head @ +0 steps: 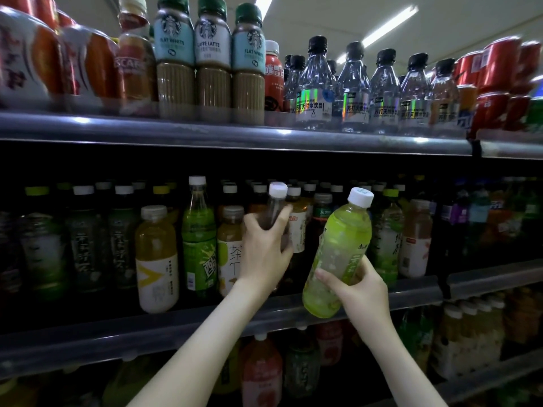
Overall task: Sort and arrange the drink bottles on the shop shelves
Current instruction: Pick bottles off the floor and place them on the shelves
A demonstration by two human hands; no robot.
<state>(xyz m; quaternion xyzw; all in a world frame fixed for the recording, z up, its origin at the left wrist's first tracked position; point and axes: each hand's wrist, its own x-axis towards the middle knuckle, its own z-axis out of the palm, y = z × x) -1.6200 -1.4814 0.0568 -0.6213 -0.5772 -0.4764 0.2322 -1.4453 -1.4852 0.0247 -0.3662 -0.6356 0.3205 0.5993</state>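
**Holding Two Bottles at the Middle Shelf**

Two hands were seen, and one bottle was held in each. On the top shelf (235,136), three coffee bottles (213,54) with dark green caps were counted side by side. To their right, a front row of five clear bottles (316,83) with black caps was counted, with more partly hidden behind.

The left hand (263,251) was raised on an outstretched forearm to the middle shelf (176,327). Its fingers were wrapped round the dark bottle (271,210), which was held almost upright among the bottles standing there, with its cap above the hand. The right hand (364,289) was curled round the lower half of the green bottle (340,239). This bottle was held in front of the middle shelf and tilted, with its cap towards the upper right and its base overlapping the shelf's front rail.

Both held bottles were closed with white ribbed screw caps. The green bottle was made of translucent plastic, round in section, and filled with pale yellow-green liquid. The shelf edges were faced with glossy, clear plastic rails. The coffee bottles were ribbed on their lower halves.
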